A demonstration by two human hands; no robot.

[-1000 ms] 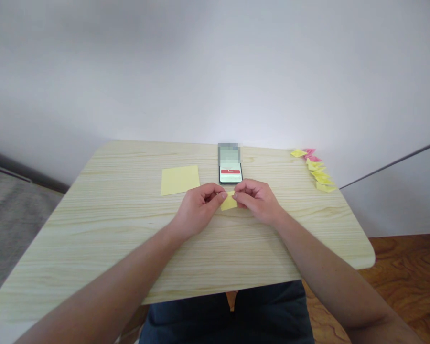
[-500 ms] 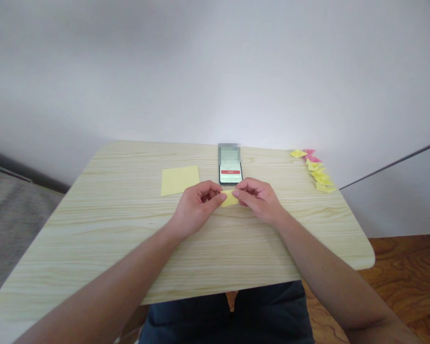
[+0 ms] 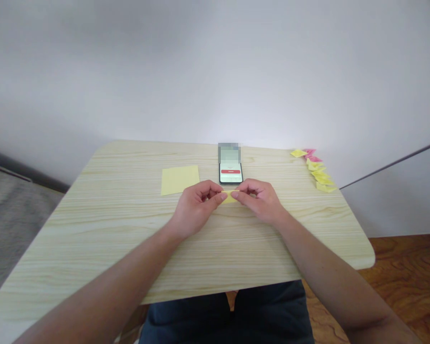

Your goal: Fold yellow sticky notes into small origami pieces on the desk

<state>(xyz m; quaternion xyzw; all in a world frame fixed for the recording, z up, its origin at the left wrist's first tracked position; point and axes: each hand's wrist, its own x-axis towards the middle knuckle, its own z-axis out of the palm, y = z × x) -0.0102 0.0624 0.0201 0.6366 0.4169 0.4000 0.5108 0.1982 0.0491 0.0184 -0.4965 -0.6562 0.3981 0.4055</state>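
Observation:
A small folded piece of yellow paper (image 3: 230,198) is held between both hands, over the middle of the table. My left hand (image 3: 199,205) pinches its left end between thumb and fingers. At the right end, my right hand (image 3: 256,200) pinches it the same way, with the thumb on top. The thumbs are a short way apart, and the fingers behind hide part of the paper. Just beyond the hands lies a phone (image 3: 231,173) with a lit screen. To the left of it is a flat yellow sheet of paper (image 3: 179,179), close to my left hand.
Several yellow folded paper pieces (image 3: 322,177) and a pink folded paper piece (image 3: 311,155) lie along the table's back right edge. The light wooden table (image 3: 111,229) meets a white wall (image 3: 215,71) at the back. My legs are under the front edge.
The right thumb has shifted slightly left along the paper, nearer the left thumb. The paper's visible face looks narrower. The phone and other papers have stayed put.

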